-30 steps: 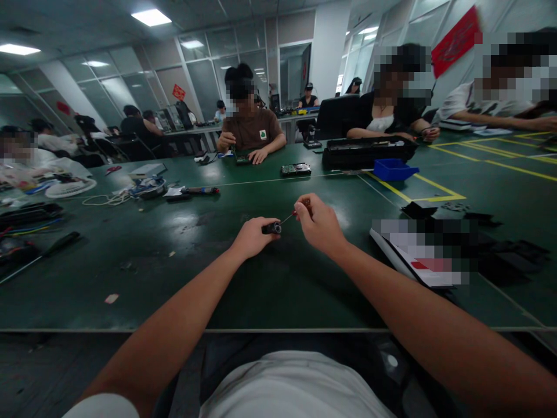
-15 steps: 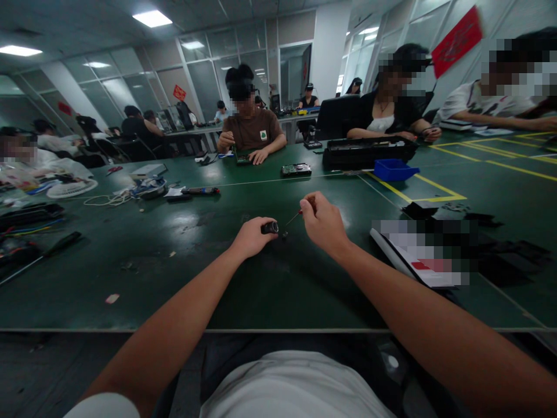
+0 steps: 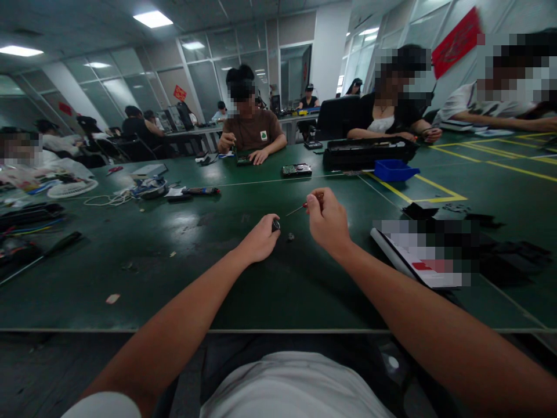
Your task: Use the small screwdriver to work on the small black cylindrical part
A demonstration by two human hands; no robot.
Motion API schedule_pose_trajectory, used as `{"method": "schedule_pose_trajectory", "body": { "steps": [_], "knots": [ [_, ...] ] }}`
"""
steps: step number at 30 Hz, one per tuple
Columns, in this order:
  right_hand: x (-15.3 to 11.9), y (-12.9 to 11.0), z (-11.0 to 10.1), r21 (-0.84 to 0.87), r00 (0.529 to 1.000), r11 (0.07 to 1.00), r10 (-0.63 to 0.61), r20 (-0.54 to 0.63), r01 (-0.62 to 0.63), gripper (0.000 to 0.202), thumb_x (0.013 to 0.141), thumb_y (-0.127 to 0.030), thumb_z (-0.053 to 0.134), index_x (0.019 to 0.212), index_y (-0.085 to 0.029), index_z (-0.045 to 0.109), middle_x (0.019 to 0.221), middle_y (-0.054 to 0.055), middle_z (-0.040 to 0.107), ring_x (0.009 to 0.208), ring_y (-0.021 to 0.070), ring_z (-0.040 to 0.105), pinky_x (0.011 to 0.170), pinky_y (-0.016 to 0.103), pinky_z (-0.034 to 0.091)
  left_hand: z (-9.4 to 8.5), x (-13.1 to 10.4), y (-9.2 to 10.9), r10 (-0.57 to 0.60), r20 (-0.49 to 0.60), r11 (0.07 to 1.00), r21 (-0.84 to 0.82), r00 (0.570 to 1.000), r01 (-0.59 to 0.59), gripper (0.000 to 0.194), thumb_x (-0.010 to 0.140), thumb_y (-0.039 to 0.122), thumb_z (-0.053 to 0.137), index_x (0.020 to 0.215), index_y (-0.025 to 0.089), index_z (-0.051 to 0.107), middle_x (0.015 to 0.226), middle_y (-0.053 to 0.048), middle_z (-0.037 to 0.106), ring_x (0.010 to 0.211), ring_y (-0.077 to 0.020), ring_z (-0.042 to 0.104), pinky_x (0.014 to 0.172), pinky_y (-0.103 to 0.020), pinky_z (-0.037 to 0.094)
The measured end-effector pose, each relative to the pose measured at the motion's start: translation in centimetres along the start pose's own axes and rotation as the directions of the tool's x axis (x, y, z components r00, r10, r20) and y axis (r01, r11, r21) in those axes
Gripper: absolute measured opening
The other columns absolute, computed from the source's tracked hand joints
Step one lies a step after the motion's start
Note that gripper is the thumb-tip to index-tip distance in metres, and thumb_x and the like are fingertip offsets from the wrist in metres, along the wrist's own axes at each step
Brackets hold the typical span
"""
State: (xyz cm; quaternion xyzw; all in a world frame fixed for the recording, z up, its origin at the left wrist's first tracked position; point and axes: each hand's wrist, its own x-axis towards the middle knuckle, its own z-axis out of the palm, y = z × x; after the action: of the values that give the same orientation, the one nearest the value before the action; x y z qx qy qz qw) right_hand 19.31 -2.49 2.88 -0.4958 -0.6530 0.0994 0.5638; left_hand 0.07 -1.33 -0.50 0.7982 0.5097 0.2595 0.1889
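My left hand (image 3: 260, 239) is wrapped round a small black cylindrical object (image 3: 275, 225), whose round end shows between thumb and fingers. To its right, my right hand (image 3: 327, 220) grips a thin screwdriver (image 3: 303, 205) with a red part by the fingers. The metal shaft points left and down toward the black object, with a gap between them. A tiny dark piece (image 3: 290, 237) lies on the green table (image 3: 278, 296) between and below the hands.
Ahead are a circuit-board device (image 3: 296, 170), a long black casing (image 3: 369, 154) and a blue tray (image 3: 395, 170). A white booklet (image 3: 418, 261) and black pieces lie right; cables, tools and a long screwdriver (image 3: 63, 244) lie left. People sit across the table.
The black object has turned in my left hand, so less of its side shows. My right hand has moved slightly right and up with the screwdriver, away from the tiny piece.
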Motion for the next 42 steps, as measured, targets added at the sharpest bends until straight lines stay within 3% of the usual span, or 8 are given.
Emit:
{"method": "schedule_pose_trajectory", "body": {
  "steps": [4, 10, 14, 19, 28, 34, 38, 42],
  "knots": [
    [0.0, 0.0, 0.0, 0.0, 1.0, 1.0, 0.0, 0.007, 0.0, 0.017, 0.098, -0.038, 0.043, 0.094, -0.024, 0.053, 0.081, 0.005, 0.069, 0.074, 0.0231, 0.065, 0.071, 0.037, 0.043, 0.7, 0.0, 1.0, -0.009, 0.068, 0.995, 0.102, 0.998, 0.002, 0.038, 0.091, 0.042, 0.063, 0.118, 0.017, 0.058, 0.112, -0.012, 0.066, 0.101, -0.0262, 0.063, 0.089, -0.039, 0.051],
    [-0.1, 0.2, 0.1, 0.002, 1.0, 1.0, 0.006, 0.009, -0.006, 0.019, 0.098, -0.04, 0.042, 0.095, -0.025, 0.053, 0.081, 0.004, 0.069, 0.076, 0.0234, 0.065, 0.071, 0.037, 0.044, 1.6, 0.4, 1.8, 0.109, 0.134, 0.955, 0.259, 0.985, -0.141, 0.038, 0.097, 0.03, 0.05, 0.131, 0.019, 0.061, 0.115, -0.012, 0.063, 0.104, -0.026, 0.063, 0.088, -0.036, 0.05],
    [-0.1, 0.2, 0.2, 0.002, 1.0, 1.0, 0.006, 0.013, -0.006, 0.019, 0.098, -0.039, 0.042, 0.095, -0.024, 0.053, 0.08, 0.004, 0.068, 0.075, 0.0228, 0.065, 0.071, 0.037, 0.043, 1.8, 0.7, 1.6, 0.131, 0.166, 0.936, 0.303, 0.977, -0.177, 0.035, 0.097, 0.031, 0.051, 0.123, 0.018, 0.069, 0.107, -0.013, 0.063, 0.1, -0.0264, 0.063, 0.088, -0.036, 0.05],
    [-0.1, 0.2, 0.2, -0.007, 1.0, 1.0, 0.007, 0.022, -0.006, 0.018, 0.098, -0.039, 0.043, 0.093, -0.025, 0.053, 0.08, 0.004, 0.069, 0.075, 0.023, 0.065, 0.071, 0.036, 0.044, 1.5, 0.9, 1.4, 0.114, 0.157, 0.94, 0.302, 0.981, -0.158, 0.029, 0.094, 0.025, 0.053, 0.115, 0.019, 0.072, 0.105, -0.012, 0.066, 0.099, -0.0257, 0.064, 0.089, -0.036, 0.049],
    [-0.1, 0.2, 0.2, 0.002, 1.0, 1.0, 0.005, 0.03, -0.005, 0.018, 0.098, -0.039, 0.043, 0.094, -0.025, 0.053, 0.08, 0.004, 0.069, 0.074, 0.0225, 0.064, 0.07, 0.036, 0.043, 1.0, 1.1, 1.1, 0.028, 0.115, 0.971, 0.232, 0.993, -0.054, 0.019, 0.088, 0.03, 0.068, 0.102, 0.019, 0.073, 0.101, -0.01, 0.07, 0.094, -0.027, 0.066, 0.084, -0.038, 0.051],
    [-0.1, 0.3, 0.1, 0.019, 0.999, 1.0, 0.008, 0.042, -0.009, 0.019, 0.098, -0.04, 0.042, 0.095, -0.024, 0.054, 0.08, 0.004, 0.067, 0.075, 0.0224, 0.064, 0.069, 0.036, 0.043, -1.3, 0.7, 0.3, -0.017, -0.018, 0.998, 0.053, 1.0, 0.018, 0.014, 0.085, 0.033, 0.071, 0.092, 0.021, 0.071, 0.097, -0.005, 0.073, 0.092, -0.0228, 0.066, 0.086, -0.035, 0.05],
    [0.0, 0.3, 0.1, 0.024, 0.998, 0.999, 0.023, 0.054, -0.025, 0.02, 0.098, -0.04, 0.043, 0.095, -0.024, 0.054, 0.081, 0.004, 0.067, 0.075, 0.0225, 0.065, 0.07, 0.036, 0.043, -4.2, 0.8, -1.0, -0.084, -0.144, 0.996, 0.007, 0.986, 0.086, 0.023, 0.087, 0.039, 0.066, 0.101, 0.022, 0.072, 0.099, -0.005, 0.073, 0.092, -0.022, 0.065, 0.087, -0.034, 0.05],
    [0.1, 0.4, 0.2, 0.019, 0.997, 0.999, 0.039, 0.074, -0.04, 0.021, 0.098, -0.04, 0.043, 0.096, -0.023, 0.054, 0.08, 0.005, 0.067, 0.075, 0.0225, 0.065, 0.068, 0.036, 0.043, -7.2, 0.9, -2.7, -0.139, -0.164, 0.99, -0.033, 0.977, 0.135, 0.028, 0.089, 0.041, 0.061, 0.101, 0.021, 0.076, 0.099, -0.007, 0.074, 0.091, -0.0216, 0.065, 0.087, -0.033, 0.05]
  ]
}}
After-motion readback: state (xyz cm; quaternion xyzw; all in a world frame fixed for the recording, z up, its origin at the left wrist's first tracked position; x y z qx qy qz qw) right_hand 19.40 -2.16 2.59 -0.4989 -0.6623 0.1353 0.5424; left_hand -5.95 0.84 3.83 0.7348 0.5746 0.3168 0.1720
